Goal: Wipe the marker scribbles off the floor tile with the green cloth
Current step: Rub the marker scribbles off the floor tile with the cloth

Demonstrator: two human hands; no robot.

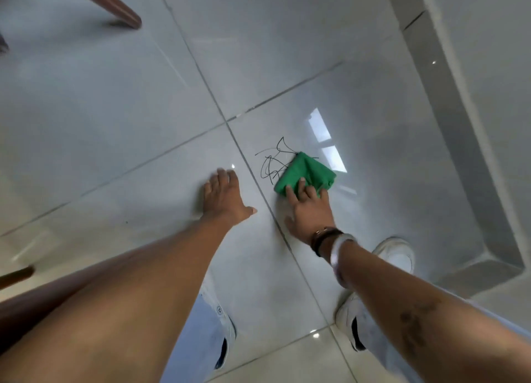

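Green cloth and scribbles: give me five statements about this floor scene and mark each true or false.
1. The right hand presses the green cloth against the floor tile. True.
2. The marker scribbles are fully wiped away. False: black lines still show, mostly left of the cloth.
3. The left hand lies flat on the neighbouring tile, empty. True.
4. The cloth is spread out flat in a single layer. False: it is bunched and folded.
5. Both hands grip the cloth. False: only the right hand's fingers rest on it.
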